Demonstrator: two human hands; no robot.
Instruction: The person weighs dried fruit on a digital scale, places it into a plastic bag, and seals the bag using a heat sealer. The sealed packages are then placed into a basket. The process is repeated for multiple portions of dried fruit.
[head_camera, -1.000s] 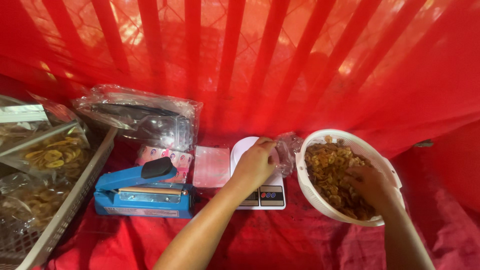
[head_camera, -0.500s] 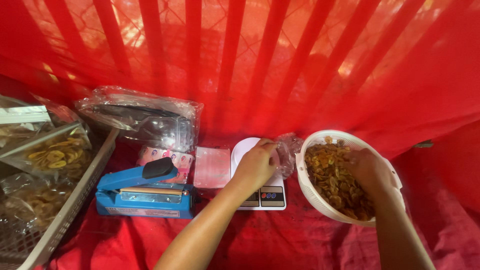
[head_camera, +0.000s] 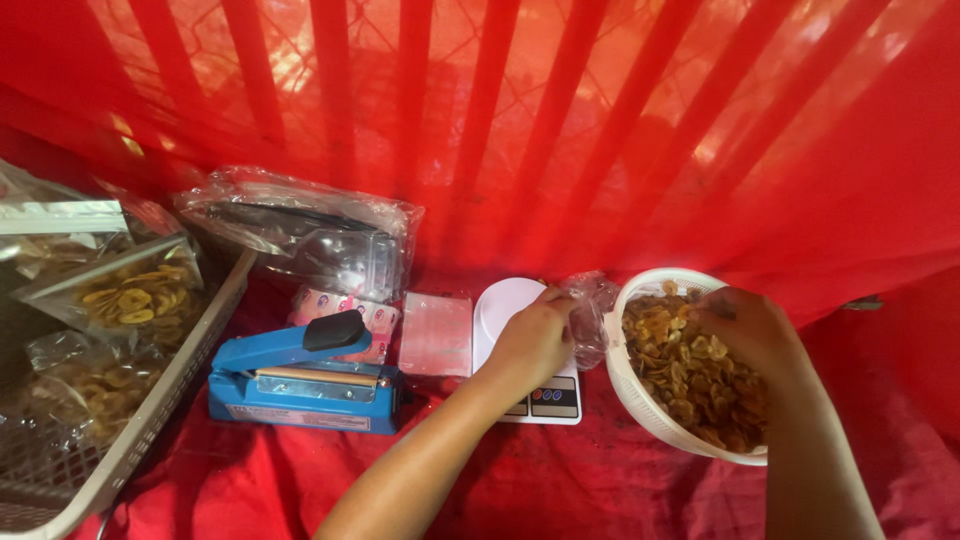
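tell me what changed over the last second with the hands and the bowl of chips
The right hand moved from the near right side of the white bowl up toward its far rim, over the chips. The left hand stayed over the white scale, holding the clear bag. The blue sealer and the basket of packed chips did not move.

Left hand (head_camera: 535, 335) curled, fingers pinched; right hand (head_camera: 748, 330) cupped, palm down; both forearms extended forward.

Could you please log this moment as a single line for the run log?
left hand: holds clear bag over white scale | right hand: in white basket of chips | blue sealer: left of scale
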